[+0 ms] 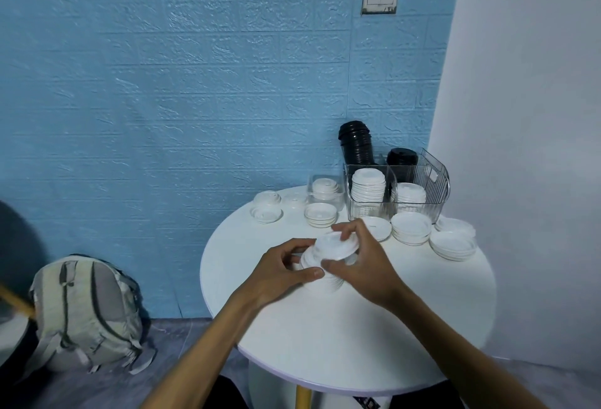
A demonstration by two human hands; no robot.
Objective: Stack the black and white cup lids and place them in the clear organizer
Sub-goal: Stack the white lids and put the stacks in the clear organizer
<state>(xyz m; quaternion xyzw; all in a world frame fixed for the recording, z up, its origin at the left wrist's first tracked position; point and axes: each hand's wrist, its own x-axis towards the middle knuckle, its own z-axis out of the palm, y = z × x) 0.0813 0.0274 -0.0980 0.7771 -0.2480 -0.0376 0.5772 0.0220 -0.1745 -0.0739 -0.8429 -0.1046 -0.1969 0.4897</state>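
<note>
The right hand point(361, 259) pinches a tilted white plastic cup lid point(336, 246); level it, then seat it squarely on the short white lid stack point(320, 270) that the left hand point(279, 267) grips on the round white table point(357, 337).

White lid stack point(322, 275): lower part hidden behind both hands. Desk point(357, 327): near rim and pedestal cut off at bottom edge. Dark object point(16, 252), left edge: blurred, unidentifiable.
</note>
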